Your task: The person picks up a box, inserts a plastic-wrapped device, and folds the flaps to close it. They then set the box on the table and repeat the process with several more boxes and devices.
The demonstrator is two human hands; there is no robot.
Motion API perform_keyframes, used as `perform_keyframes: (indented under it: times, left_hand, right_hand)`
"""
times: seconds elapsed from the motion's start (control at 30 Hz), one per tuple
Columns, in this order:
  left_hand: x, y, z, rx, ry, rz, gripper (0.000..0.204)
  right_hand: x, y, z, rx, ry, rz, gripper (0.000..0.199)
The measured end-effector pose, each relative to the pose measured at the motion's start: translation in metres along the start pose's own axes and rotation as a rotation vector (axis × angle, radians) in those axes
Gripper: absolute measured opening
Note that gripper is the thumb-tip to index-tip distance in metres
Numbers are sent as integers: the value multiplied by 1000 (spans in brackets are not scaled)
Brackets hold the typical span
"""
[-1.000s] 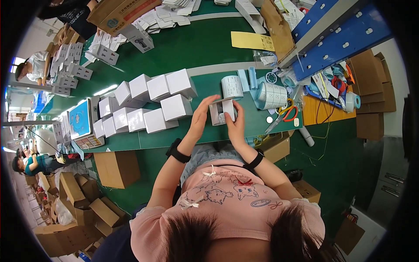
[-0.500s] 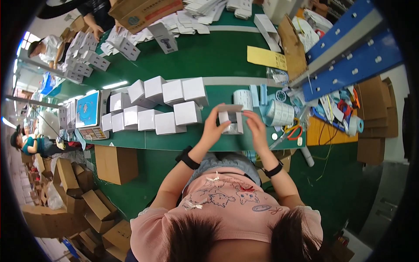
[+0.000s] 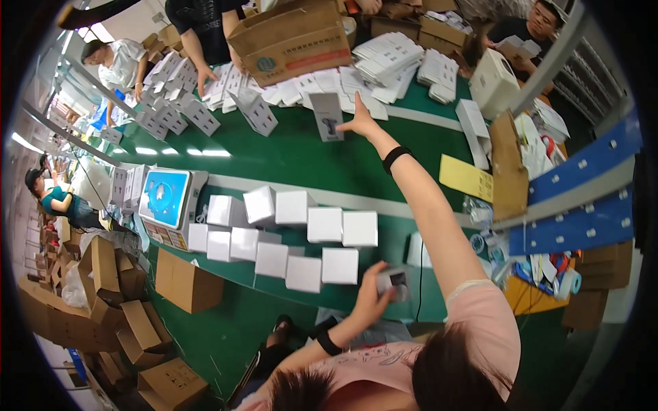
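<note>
My left hand [image 3: 373,296] is near the front edge of the green table, its fingers around a small box [image 3: 395,285]. That box is open at one end, with something dark inside, and it is blurred. My right arm stretches far forward, the hand [image 3: 363,122] spread with thumb and forefinger apart. Its thumb is at the edge of a tall white carton [image 3: 325,113] with a printed picture, standing on the far side. I cannot tell whether they touch. Left of my left hand, closed white boxes [image 3: 340,266] stand in two rows.
A scale with a blue top [image 3: 165,196] stands left of the white boxes. Across the table are a large brown carton [image 3: 291,44], flat white cartons [image 3: 387,58] and co-workers. A yellow sheet [image 3: 466,179] and blue rack [image 3: 582,161] are on the right.
Both hands were on the small box before. My right hand has let go and reached forward to the tall carton. My left hand keeps the box, now nearer to me. The view has shifted.
</note>
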State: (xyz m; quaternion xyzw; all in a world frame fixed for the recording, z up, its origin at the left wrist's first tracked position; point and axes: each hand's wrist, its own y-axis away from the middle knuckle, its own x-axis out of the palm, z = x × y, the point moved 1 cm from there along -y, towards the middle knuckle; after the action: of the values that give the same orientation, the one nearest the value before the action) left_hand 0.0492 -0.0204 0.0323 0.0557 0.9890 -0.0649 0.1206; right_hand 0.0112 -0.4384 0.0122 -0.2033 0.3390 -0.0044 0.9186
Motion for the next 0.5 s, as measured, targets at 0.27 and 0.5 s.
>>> perform_keyframes:
  times: [0.27, 0.5]
  left_hand:
    - [0, 3, 13, -15, 202, 71, 56]
    - [-10, -14, 32, -104, 255, 194, 54]
  right_hand:
    - [19, -8, 14, 196, -323, 116, 92]
    - [-235, 134, 155, 68, -407, 75, 72]
